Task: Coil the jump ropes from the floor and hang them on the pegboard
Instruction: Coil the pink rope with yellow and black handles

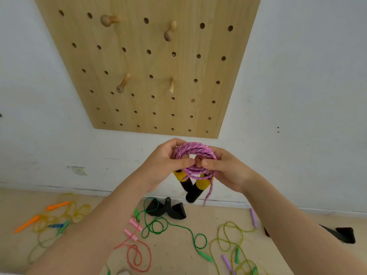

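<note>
A pink braided jump rope (195, 150) is wound into a small coil in front of me, below the pegboard. My left hand (164, 161) grips the coil's left side and my right hand (226, 167) grips its right side, thumbs meeting at the middle. Its two yellow-and-black handles (193, 185) dangle beneath the coil, and a loose pink end hangs beside them. The wooden pegboard (151, 62) on the white wall carries several bare wooden pegs (123, 83). On the floor lie a green rope (158, 225), a pink-handled red rope (135, 253), an orange-handled yellow rope (59, 217) and a yellow-green rope (230, 241).
Two black wedge-shaped objects (166, 209) sit at the foot of the wall, and another black one (341, 234) lies on the floor at the right. A wall socket (79, 171) is low on the left.
</note>
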